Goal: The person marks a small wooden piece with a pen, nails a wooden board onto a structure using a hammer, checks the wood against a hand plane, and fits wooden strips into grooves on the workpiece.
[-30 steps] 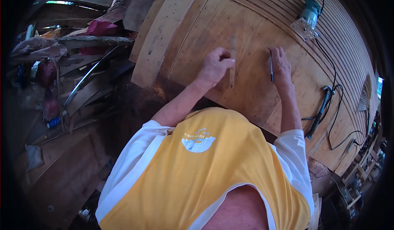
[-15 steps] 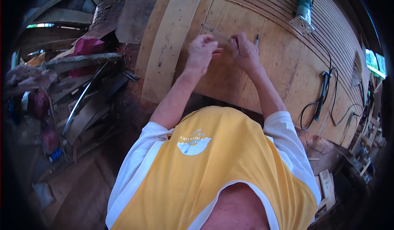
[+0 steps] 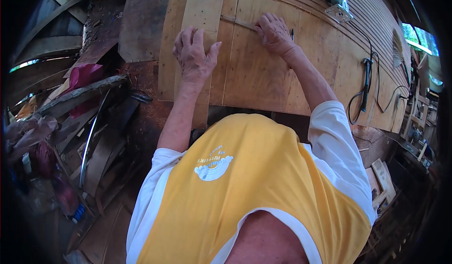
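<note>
My left hand (image 3: 194, 57) is over the long pale board (image 3: 201, 10), thumb spread from bent fingers, with nothing seen in it. My right hand (image 3: 274, 34) is closed at the right end of a thin, pale strip (image 3: 242, 23). The strip runs left towards the pale board's edge; its left end looks darker, and I cannot make out its kind. Under both lies a wide plywood sheet (image 3: 263, 83). A slim dark pen-like stick (image 3: 292, 34) rests just right of my right hand.
A green power tool with a clear base (image 3: 339, 7) stands on slatted wood at the upper right. Further right lie a black-handled tool (image 3: 366, 85) and its looping cable (image 3: 379, 97). Scrap wood (image 3: 101, 146) and a pink bag (image 3: 84, 78) are piled on the left.
My left hand has moved left, away from my right hand and onto the pale board, its fingers opening. My right hand stays at the strip. The whole view has shifted slightly.
</note>
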Demonstrator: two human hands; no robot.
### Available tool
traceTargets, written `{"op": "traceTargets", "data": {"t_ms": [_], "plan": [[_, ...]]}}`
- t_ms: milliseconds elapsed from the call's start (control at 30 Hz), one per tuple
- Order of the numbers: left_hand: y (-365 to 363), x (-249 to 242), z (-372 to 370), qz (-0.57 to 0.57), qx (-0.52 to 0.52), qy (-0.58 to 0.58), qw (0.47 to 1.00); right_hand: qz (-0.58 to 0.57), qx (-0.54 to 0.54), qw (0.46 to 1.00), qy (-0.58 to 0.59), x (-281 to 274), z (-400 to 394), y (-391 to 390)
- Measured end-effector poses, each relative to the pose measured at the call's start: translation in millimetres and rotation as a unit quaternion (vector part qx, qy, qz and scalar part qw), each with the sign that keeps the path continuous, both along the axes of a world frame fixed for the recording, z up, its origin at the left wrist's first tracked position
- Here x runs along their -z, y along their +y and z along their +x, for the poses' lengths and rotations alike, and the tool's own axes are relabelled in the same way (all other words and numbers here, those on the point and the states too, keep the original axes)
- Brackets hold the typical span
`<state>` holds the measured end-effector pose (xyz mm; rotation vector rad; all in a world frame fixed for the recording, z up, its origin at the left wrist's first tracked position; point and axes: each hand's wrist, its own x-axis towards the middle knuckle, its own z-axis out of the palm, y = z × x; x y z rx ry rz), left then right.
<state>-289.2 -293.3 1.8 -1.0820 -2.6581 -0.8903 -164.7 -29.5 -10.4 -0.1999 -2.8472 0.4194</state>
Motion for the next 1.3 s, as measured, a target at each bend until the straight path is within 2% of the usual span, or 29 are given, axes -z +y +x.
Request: {"op": "traceTargets", "data": {"t_ms": [233,300,400,467,533,600,667,800,900,967,1100,1200,1300], "plan": [[-2,-9,5,-0.011,0.002,-0.023,1.0,0.022,0.013,0.999,-0.028,-9,-7,-11],[1,-13,0,-0.003,0.002,-0.017,1.0,-0.044,0.014,0.999,-0.009,0,-9,-6],[0,-5,-1,-0.011,0.006,0.015,1.0,-0.139,0.1,0.985,-0.006,-24,-1,-3],[-1,-4,-3,-0.042,0.014,0.039,0.998,-0.146,0.19,0.97,0.037,-38,11,14],[-3,12,-8,-0.068,0.011,0.067,0.995,-0.122,0.269,0.954,0.047,-38,36,41],[0,0,-5,-0.105,0.015,0.069,0.992,-0.117,0.32,0.94,0.021,-16,72,74],[7,-13,4,-0.166,-0.014,0.052,0.985,-0.097,0.309,0.946,0.008,-9,111,87],[7,6,-2,-0.208,-0.022,0.069,0.975,-0.074,0.326,0.941,0.044,-24,171,106],[3,14,-3,-0.208,-0.011,0.086,0.974,0.095,0.407,0.898,0.136,-29,249,146],[7,13,-4,-0.2,0.002,0.101,0.975,0.169,0.483,0.856,0.067,-44,319,173],[10,9,-3,-0.198,0.017,0.1,0.975,0.194,0.619,0.742,-0.171,-43,430,195],[12,8,-6,-0.193,0.025,0.092,0.977,0.03,0.609,0.765,-0.206,-47,457,195],[8,9,-2,-0.2,0.013,0.085,0.976,0.005,0.547,0.787,-0.285,-75,451,205]]}}
